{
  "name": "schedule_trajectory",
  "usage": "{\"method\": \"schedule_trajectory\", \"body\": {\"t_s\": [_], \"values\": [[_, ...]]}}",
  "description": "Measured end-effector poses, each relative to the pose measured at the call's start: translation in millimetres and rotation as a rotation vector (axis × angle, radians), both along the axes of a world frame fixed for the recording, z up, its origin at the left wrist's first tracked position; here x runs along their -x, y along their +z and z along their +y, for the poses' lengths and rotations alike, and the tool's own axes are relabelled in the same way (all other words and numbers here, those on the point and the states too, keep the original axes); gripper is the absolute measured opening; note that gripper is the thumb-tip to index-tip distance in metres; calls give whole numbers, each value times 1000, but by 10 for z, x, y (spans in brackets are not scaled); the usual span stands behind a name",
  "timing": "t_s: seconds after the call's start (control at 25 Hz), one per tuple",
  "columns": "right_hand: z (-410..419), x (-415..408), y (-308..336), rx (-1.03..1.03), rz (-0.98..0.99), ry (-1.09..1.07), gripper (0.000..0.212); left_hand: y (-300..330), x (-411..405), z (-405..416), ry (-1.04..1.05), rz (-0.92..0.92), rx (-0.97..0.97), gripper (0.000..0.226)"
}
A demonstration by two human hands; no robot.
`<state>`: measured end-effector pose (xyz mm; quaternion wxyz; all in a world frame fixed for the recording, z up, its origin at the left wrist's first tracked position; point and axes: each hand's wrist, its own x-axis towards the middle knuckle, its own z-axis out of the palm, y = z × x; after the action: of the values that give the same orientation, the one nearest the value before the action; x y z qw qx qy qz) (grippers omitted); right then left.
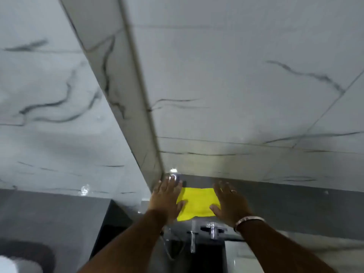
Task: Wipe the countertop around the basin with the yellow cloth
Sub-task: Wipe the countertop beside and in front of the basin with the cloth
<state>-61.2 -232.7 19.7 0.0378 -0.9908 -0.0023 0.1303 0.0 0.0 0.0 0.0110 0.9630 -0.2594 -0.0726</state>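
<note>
Nearest the camera, two bare forearms rise from the bottom edge toward the centre, the right one wearing a pale metal bracelet (248, 221) at the wrist. Between them, at about 6 o'clock, sits a chrome tap fitting (211, 230) with a short handle and a thin downward spout, blurred, above a dark recess. At 8 o'clock a rounded white object (11, 265) shows only in part against a dark patch; what it is cannot be told. Just beyond the tap, a flat grey countertop ledge (285, 201) runs off toward 3 o'clock, and on it lies the bright yellow rectangular cloth (199, 202), spread flat just below the centre of the view. The left hand (165, 198) rests palm down at the cloth's 9 o'clock side, fingers straight and slightly spread, the thumb lying on the cloth's left edge while the fingertips reach past it toward the wall corner. The right hand (229, 201) lies palm down at the cloth's 3 o'clock side, fingers extended and a little apart, a ring on one finger, the thumb pressing the cloth's lower right part. Neither hand pinches the fabric; both press it flat. At the cloth's 11 o'clock a small shiny round metal fitting (173, 176) glints in the corner. Farther off, white marble-patterned wall tiles (236, 85) with dark veins fill the upper view, with a projecting tiled column edge (126, 95) running from 11 o'clock down to the corner.
</note>
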Motion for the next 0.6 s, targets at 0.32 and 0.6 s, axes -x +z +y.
{"method": "schedule_trajectory", "body": {"t_s": [0.32,0.6], "values": [[-11,-601,-556,-39,60,12,66,-523,-283,-380,2,169,9,81],[325,-568,-405,43,158,190,37,-315,-117,-23,22,233,128,47]]}}
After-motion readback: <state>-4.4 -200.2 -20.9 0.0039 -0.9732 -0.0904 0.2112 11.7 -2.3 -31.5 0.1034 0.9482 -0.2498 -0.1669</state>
